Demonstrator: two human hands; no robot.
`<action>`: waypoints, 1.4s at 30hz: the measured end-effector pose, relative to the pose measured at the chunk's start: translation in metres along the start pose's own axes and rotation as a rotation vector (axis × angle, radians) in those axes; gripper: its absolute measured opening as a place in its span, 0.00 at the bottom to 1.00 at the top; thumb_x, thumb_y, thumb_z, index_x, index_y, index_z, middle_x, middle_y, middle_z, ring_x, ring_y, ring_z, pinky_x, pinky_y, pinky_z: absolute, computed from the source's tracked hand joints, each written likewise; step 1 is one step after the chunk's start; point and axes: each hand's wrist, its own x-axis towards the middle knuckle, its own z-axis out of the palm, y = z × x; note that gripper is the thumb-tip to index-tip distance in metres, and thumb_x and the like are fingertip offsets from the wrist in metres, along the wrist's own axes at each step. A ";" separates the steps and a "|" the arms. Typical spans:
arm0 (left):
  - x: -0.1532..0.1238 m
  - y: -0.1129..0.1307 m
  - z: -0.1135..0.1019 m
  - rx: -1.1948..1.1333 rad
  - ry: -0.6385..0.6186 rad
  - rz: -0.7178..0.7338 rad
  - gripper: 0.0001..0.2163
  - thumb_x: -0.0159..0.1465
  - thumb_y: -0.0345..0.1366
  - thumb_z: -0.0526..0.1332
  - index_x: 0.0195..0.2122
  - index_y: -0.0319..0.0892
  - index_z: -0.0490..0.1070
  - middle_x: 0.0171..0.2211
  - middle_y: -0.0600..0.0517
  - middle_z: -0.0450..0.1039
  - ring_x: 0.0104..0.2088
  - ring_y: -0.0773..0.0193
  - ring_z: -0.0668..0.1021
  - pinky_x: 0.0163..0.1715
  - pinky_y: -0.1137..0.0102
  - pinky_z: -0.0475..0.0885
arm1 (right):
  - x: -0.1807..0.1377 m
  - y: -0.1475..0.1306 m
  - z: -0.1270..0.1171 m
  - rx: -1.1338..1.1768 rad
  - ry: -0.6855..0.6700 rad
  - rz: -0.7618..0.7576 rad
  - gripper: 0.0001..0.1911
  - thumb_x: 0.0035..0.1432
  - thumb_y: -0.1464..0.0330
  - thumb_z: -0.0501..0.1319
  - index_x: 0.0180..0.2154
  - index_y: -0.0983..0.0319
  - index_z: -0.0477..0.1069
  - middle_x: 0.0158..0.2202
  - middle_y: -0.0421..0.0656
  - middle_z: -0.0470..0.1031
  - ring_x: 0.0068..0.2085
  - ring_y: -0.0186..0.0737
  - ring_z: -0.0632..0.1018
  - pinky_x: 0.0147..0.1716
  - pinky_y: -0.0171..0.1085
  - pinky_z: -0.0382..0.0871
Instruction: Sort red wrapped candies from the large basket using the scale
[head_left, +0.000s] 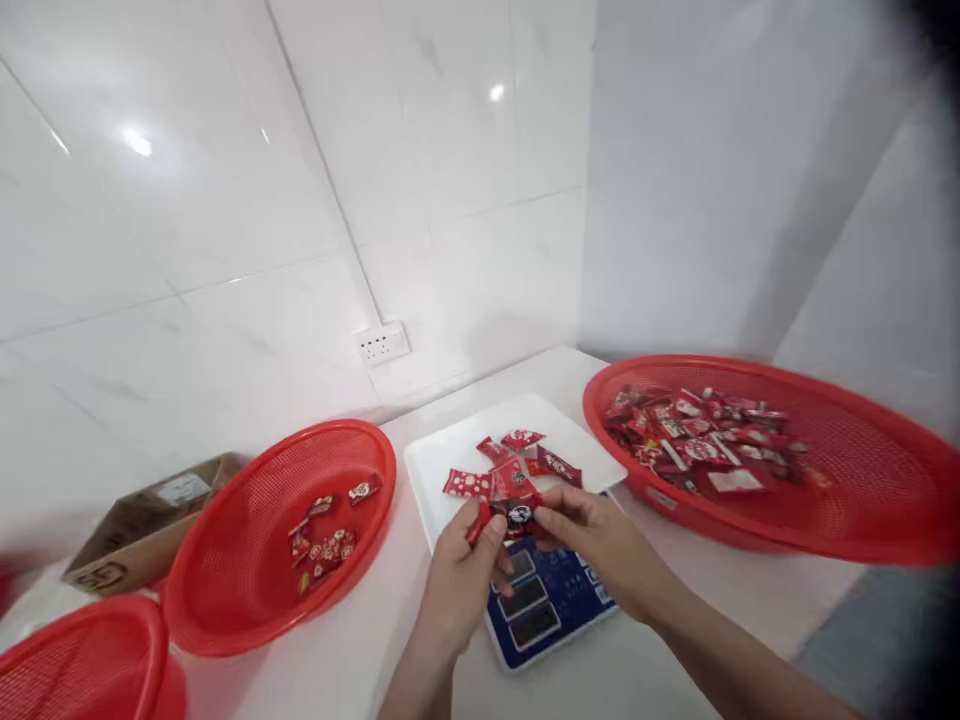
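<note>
At the eight o'clock edge of the view sits part of a red mesh basket (75, 660), with a cardboard box (142, 530) just behind it. Next comes a second red mesh basket (225, 570) holding a few red wrapped candies (324, 545). On the wall at twelve o'clock from the scale is a white socket (382, 343). The digital scale has a white weighing plate (442, 455) carrying loose candies (514, 465), and its blue display panel (551, 600) lies at six o'clock from them. Above that panel the left hand (461, 580) and the right hand (600, 540) meet. Both are pinched shut on one red candy wrapper (516, 517), the left on its nine o'clock end and the right on its three o'clock end. At three o'clock from the scale stands a large red basket (862, 470) heaped with red-and-white packets (697, 432).
</note>
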 end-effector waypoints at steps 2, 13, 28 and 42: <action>-0.003 0.002 0.002 0.015 -0.059 -0.011 0.14 0.59 0.49 0.56 0.31 0.41 0.64 0.20 0.58 0.60 0.21 0.70 0.68 0.16 0.76 0.67 | 0.001 0.002 -0.002 -0.035 -0.011 -0.043 0.14 0.50 0.58 0.61 0.25 0.62 0.67 0.23 0.35 0.66 0.26 0.32 0.68 0.28 0.33 0.65; 0.004 0.007 -0.029 -0.427 0.196 -0.030 0.09 0.57 0.31 0.58 0.34 0.45 0.55 0.43 0.50 0.70 0.43 0.62 0.76 0.42 0.66 0.71 | 0.007 0.005 -0.038 -0.447 0.318 -0.134 0.11 0.48 0.59 0.60 0.24 0.60 0.68 0.22 0.38 0.71 0.25 0.37 0.70 0.25 0.34 0.63; -0.002 0.011 -0.032 0.128 0.154 0.090 0.08 0.62 0.41 0.55 0.37 0.43 0.64 0.23 0.57 0.66 0.22 0.70 0.68 0.26 0.73 0.64 | 0.022 0.025 0.016 -1.161 0.175 -0.398 0.10 0.59 0.70 0.50 0.33 0.60 0.70 0.35 0.46 0.74 0.35 0.43 0.74 0.28 0.36 0.63; -0.006 0.009 -0.010 -0.131 -0.141 -0.114 0.23 0.49 0.32 0.67 0.43 0.45 0.58 0.23 0.62 0.64 0.19 0.73 0.69 0.18 0.77 0.66 | 0.004 0.009 0.013 -0.120 -0.156 -0.095 0.10 0.54 0.62 0.59 0.27 0.62 0.70 0.24 0.37 0.70 0.26 0.33 0.70 0.27 0.32 0.64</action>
